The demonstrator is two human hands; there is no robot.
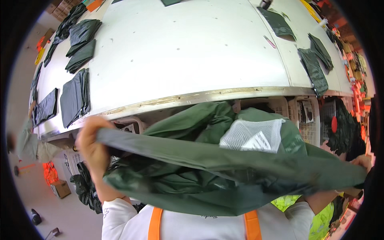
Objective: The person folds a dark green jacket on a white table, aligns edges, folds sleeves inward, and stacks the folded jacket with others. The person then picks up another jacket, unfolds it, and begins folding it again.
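Observation:
A dark green waterproof garment point(224, 202) stretches across in front of my chest, pulled wide between my hands. Its long upper edge runs from one side to the other, and the rest hangs in loose folds. White mesh point(248, 134) with a white mark shows in its middle. At the left end, my left hand point(94, 140) grips the edge, somewhat blurred. My right hand point(362, 162) is closed on the opposite end, near the right rim of the picture, with part of it hidden.
Beyond the garment lies a white worktable point(180, 60) with a worn front edge. Folded dark green garments point(76, 98) lie along its left, others point(314, 70) at its right. White crates point(310, 132) stand below. A cardboard box point(61, 189) sits on the floor; another person's sleeve point(26, 140) shows far left.

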